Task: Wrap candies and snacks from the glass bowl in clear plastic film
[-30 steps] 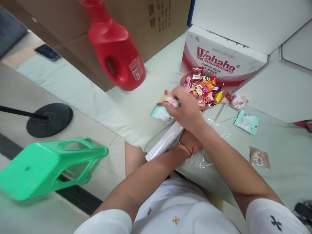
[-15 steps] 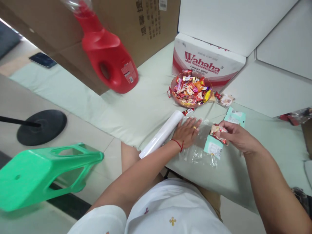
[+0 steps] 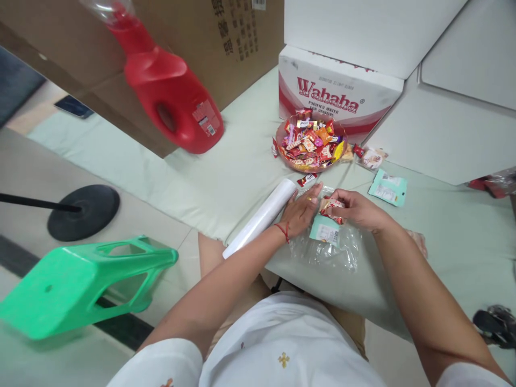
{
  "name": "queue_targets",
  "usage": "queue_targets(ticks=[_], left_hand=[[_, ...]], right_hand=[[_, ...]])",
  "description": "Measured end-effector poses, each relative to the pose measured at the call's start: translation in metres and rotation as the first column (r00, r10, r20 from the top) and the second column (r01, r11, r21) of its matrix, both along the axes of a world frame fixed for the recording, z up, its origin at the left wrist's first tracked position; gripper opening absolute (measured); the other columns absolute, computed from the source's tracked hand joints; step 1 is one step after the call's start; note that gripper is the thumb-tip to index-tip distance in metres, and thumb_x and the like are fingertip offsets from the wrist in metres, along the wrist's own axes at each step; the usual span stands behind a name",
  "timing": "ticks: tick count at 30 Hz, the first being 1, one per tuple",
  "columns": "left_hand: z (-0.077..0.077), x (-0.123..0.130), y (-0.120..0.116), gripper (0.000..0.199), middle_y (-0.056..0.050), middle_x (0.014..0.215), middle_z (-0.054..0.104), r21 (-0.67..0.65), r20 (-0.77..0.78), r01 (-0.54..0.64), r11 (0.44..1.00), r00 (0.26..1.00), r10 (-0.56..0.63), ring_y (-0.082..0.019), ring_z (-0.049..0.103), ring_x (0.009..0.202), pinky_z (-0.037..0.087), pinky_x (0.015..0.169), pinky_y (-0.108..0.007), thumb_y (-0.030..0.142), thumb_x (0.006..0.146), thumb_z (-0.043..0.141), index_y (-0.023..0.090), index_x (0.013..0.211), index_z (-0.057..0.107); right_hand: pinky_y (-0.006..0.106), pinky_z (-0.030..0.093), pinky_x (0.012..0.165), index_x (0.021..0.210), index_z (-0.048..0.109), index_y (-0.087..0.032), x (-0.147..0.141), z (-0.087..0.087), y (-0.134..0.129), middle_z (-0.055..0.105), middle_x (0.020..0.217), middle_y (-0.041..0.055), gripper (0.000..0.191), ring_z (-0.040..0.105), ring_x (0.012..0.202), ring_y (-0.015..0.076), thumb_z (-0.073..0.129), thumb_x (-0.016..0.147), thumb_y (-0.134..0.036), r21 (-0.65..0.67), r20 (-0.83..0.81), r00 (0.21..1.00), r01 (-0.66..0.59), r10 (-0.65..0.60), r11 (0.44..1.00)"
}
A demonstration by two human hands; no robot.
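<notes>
My left hand point(image 3: 300, 210) lies with fingers stretched out over the left side of a clear plastic bag point(image 3: 345, 257). Close beside it is a white roll point(image 3: 260, 219), lying slanted on the cloth. My right hand point(image 3: 360, 209) pinches a small red and cream snack packet point(image 3: 332, 208) above the bag. Just below that packet is a mint-green packet point(image 3: 324, 230) with a white label; whether it lies in the bag or on it I cannot tell. A second mint-green packet point(image 3: 388, 188) rests farther right on the cloth.
A glass bowl point(image 3: 282, 158) heaped with wrapped candies stands before a Wahaha carton point(image 3: 322, 97). One red candy point(image 3: 307, 179) lies near the roll. A red jug point(image 3: 173, 102) stands at the left by a brown carton point(image 3: 193, 48). A green stool point(image 3: 72, 279) is on the floor.
My right hand has moved left with the snack packet, closer to my left hand. The mint-green packet below it has shifted left too, and the bag looks more crumpled.
</notes>
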State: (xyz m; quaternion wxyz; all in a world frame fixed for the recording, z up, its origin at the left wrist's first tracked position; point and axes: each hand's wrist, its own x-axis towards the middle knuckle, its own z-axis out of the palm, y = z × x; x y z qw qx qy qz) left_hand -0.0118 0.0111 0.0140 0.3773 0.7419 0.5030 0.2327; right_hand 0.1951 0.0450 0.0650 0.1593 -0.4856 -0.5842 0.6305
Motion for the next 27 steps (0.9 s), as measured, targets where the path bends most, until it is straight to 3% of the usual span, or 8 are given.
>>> queue_targets(ticks=[6, 13, 16, 19, 21, 24, 27], left_hand=[[-0.002, 0.001, 0.0, 0.062, -0.005, 0.175, 0.018, 0.096, -0.121, 0.015, 0.995, 0.993, -0.003, -0.019, 0.016, 0.162, 0.011, 0.132, -0.047, 0.05, 0.107, 0.027, 0.024, 0.163, 0.029], [-0.004, 0.007, -0.005, 0.059, -0.004, 0.173, 0.023, 0.172, -0.247, 0.056, 0.983, 0.969, -0.012, -0.022, 0.018, 0.162, 0.013, 0.131, -0.053, 0.051, 0.108, 0.028, 0.028, 0.163, 0.031], [-0.004, 0.008, -0.006, 0.063, -0.006, 0.173, 0.022, 0.191, -0.28, 0.075, 0.979, 0.96, -0.019, -0.024, 0.019, 0.161, 0.014, 0.131, -0.055, 0.052, 0.106, 0.036, 0.026, 0.163, 0.03], [-0.005, 0.009, -0.006, 0.064, -0.006, 0.173, 0.025, 0.191, -0.327, 0.12, 0.974, 0.944, -0.052, -0.028, 0.02, 0.161, 0.014, 0.13, -0.059, 0.051, 0.102, 0.046, 0.025, 0.16, 0.037], [-0.005, 0.009, -0.006, 0.062, -0.005, 0.172, 0.028, 0.186, -0.358, 0.15, 0.971, 0.931, -0.075, -0.029, 0.02, 0.161, 0.013, 0.129, -0.062, 0.05, 0.1, 0.049, 0.026, 0.157, 0.043], [-0.005, 0.01, -0.007, 0.06, -0.005, 0.172, 0.028, 0.189, -0.377, 0.159, 0.969, 0.923, -0.078, -0.029, 0.019, 0.161, 0.013, 0.128, -0.064, 0.05, 0.101, 0.049, 0.025, 0.155, 0.045], [-0.004, 0.01, -0.007, 0.06, -0.005, 0.172, 0.027, 0.198, -0.383, 0.159, 0.967, 0.921, -0.073, -0.03, 0.019, 0.161, 0.014, 0.128, -0.064, 0.051, 0.1, 0.049, 0.026, 0.155, 0.045]], right_hand=[[0.026, 0.039, 0.058, 0.085, 0.062, -0.021, -0.007, -0.018, 0.0, 0.061, 0.065, -0.0041, 0.03, 0.051, 0.062, 0.0139, 0.076, 0.074, -0.045, 0.234, 0.207, 0.978, -0.043, -0.007, 0.971], [0.027, 0.038, 0.056, 0.089, 0.068, -0.022, -0.003, -0.006, -0.011, 0.061, 0.067, -0.0019, 0.034, 0.05, 0.059, 0.0144, 0.074, 0.076, -0.053, 0.325, 0.281, 0.944, 0.075, -0.173, 0.943], [0.028, 0.043, 0.059, 0.09, 0.066, -0.023, 0.007, 0.001, -0.023, 0.065, 0.076, 0.0, 0.036, 0.054, 0.064, 0.0151, 0.075, 0.078, -0.056, 0.341, 0.194, 0.926, 0.247, -0.325, 0.907], [0.03, 0.049, 0.059, 0.092, 0.061, -0.025, 0.017, 0.006, -0.034, 0.069, 0.083, 0.002, 0.044, 0.061, 0.067, 0.0175, 0.072, 0.08, -0.065, 0.212, 0.044, 0.868, 0.475, -0.494, 0.854], [0.03, 0.047, 0.051, 0.092, 0.058, -0.025, 0.021, 0.008, -0.036, 0.068, 0.08, 0.0016, 0.049, 0.061, 0.062, 0.0175, 0.074, 0.077, -0.069, 0.117, -0.014, 0.801, 0.596, -0.599, 0.794], [0.027, 0.041, 0.044, 0.087, 0.056, -0.026, 0.014, 0.014, -0.024, 0.062, 0.07, -0.0012, 0.048, 0.056, 0.055, 0.0151, 0.077, 0.074, -0.066, 0.126, -0.085, 0.75, 0.661, -0.656, 0.739], [0.026, 0.045, 0.046, 0.085, 0.057, -0.025, -0.016, 0.025, 0.002, 0.06, 0.069, -0.0017, 0.043, 0.056, 0.058, 0.0144, 0.079, 0.074, -0.061, 0.193, -0.155, 0.781, 0.625, -0.606, 0.756]])
